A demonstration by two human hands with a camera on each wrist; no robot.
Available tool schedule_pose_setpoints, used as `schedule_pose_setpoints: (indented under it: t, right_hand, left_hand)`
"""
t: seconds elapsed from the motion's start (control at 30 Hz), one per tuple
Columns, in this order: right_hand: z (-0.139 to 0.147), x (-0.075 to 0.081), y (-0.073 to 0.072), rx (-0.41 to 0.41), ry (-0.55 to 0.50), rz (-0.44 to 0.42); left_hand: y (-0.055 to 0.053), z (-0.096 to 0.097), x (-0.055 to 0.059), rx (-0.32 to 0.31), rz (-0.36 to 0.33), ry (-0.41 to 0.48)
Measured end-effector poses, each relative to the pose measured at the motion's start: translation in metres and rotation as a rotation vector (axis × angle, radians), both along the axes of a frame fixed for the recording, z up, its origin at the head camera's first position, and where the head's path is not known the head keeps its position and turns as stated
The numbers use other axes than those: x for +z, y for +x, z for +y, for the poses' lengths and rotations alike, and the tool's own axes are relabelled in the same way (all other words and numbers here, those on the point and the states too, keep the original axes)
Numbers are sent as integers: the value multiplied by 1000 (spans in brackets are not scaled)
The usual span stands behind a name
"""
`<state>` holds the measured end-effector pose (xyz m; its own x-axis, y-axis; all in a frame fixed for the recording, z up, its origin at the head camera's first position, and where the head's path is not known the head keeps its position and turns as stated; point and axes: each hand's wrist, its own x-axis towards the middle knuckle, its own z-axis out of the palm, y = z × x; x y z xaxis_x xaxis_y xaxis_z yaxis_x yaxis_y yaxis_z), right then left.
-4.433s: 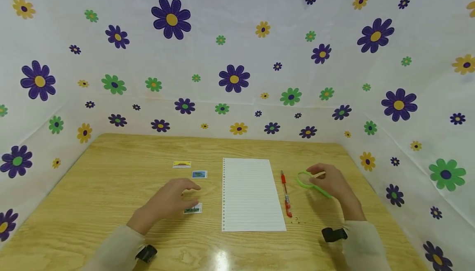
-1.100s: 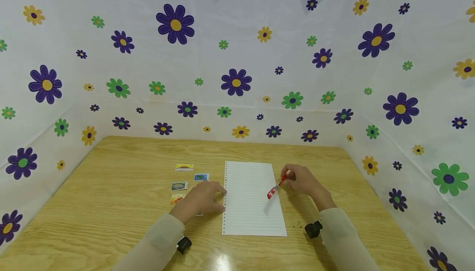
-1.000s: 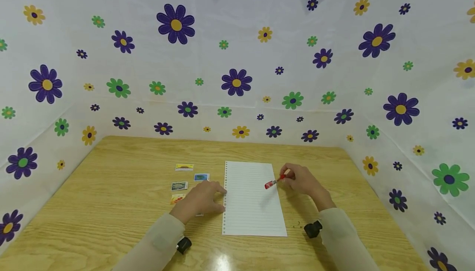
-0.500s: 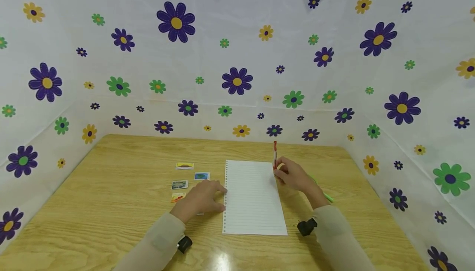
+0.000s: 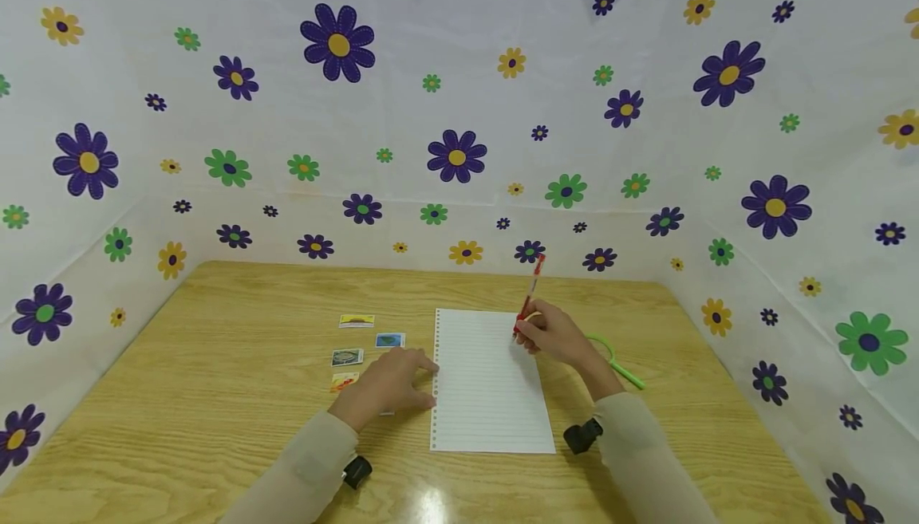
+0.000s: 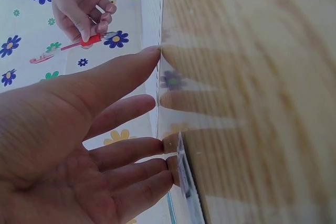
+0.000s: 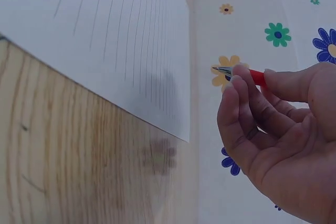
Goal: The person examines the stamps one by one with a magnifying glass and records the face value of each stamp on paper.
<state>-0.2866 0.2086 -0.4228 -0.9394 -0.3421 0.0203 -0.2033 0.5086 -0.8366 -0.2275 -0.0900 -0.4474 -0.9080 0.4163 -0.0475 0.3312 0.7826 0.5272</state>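
My right hand (image 5: pixel 556 332) pinches a red ballpoint pen (image 5: pixel 532 294) near its tip, over the upper right part of a lined, punched sheet (image 5: pixel 488 396). The pen leans with its far end up. In the right wrist view its bare metal tip (image 7: pixel 223 70) sticks out past the fingers, apart from the page. My left hand (image 5: pixel 388 384) lies at the sheet's punched left edge, fingers extended and thumb touching the margin. Small picture stamps lie around it: a yellow one (image 5: pixel 356 321), a blue one (image 5: pixel 390 340), a grey one (image 5: pixel 347 357) and others, one mostly hidden beneath the hand.
A green magnifying glass (image 5: pixel 628 375) lies right of the sheet, partly behind the right forearm. The wooden table (image 5: pixel 215 396) ends at a flower-patterned cloth (image 5: pixel 388 109) on the back and sides.
My right hand left the magnifying glass, picked up the pen, turned it tip down and brought it left over the page. My left hand moved from the stamps to the sheet's edge.
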Motion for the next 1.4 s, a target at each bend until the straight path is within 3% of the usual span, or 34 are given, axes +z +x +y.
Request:
schedule_pose_setpoints:
  t: [0.5, 1.0, 1.4]
  right_hand:
    - [-14, -4, -10, -10, -19, -58]
    - [-34, -9, -16, -45, 19, -79]
    - [-53, -19, -22, -120, -26, -174]
  left_hand:
    - [-1, 0, 2, 5, -6, 6]
    - [-11, 7, 7, 30, -20, -22]
    - [-11, 7, 5, 67, -57, -30]
